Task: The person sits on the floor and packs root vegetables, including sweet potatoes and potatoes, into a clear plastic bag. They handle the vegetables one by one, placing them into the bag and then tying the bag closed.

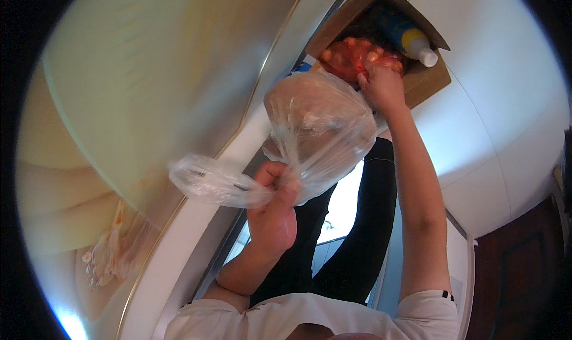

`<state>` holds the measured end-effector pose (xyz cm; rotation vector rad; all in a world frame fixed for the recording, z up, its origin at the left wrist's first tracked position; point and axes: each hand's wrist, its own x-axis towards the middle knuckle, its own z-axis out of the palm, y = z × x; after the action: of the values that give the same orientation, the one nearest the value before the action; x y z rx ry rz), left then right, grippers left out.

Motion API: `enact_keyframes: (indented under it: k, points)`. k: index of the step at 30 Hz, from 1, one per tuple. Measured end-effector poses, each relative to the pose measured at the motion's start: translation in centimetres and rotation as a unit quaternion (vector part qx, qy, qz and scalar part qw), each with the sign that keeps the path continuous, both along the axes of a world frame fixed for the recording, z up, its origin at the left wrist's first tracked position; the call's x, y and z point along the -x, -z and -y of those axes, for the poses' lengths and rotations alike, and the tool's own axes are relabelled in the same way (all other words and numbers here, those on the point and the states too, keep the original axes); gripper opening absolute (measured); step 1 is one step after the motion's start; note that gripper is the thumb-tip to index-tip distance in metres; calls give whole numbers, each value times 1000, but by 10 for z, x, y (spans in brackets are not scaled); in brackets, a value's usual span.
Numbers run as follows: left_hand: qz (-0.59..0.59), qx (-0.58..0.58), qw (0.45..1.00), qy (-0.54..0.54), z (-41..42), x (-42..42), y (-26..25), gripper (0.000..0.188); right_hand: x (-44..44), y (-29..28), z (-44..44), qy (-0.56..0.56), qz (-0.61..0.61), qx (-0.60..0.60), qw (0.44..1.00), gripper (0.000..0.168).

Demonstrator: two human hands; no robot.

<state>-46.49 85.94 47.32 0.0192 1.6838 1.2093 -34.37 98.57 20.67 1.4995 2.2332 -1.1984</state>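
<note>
My left hand (276,192) is closed around the gathered neck of a clear plastic bag (321,121), its loose handles trailing to the left. Brownish, bulky contents fill the bag; the film blurs what they are. Beyond it, my right hand (385,87) pinches the red tied top of a red mesh bag (342,61) holding several small, roundish, pale orange pieces. This mesh bag rests in the mouth of an open cardboard box (424,83). In the same box lies a plastic bottle (411,43) with a white cap and a blue and yellow label.
A patterned wall panel (178,94) with gold trim runs along the left. White floor tiles (473,116) stretch out on the right, towards a dark brown door (514,268). A small blue item (302,67) shows behind the plastic bag. My black-trousered legs (375,206) are below.
</note>
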Motion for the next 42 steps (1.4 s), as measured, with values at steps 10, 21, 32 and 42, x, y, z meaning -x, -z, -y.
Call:
enact_keyframes:
  k: [10,21,32,42]
  points:
    - [-49,-54,997,7,-33,1,-34,23,-80,-143,75,202,-105,75,971,16]
    - [-55,-74,995,48,-109,-12,73,11,-108,-139,186,508,-168,82,840,14]
    - [20,-44,998,-36,-130,-49,170,12,-108,-115,205,553,-232,114,792,14]
    - [-333,79,844,414,-117,-7,237,36,-108,-124,194,527,-190,84,824,14]
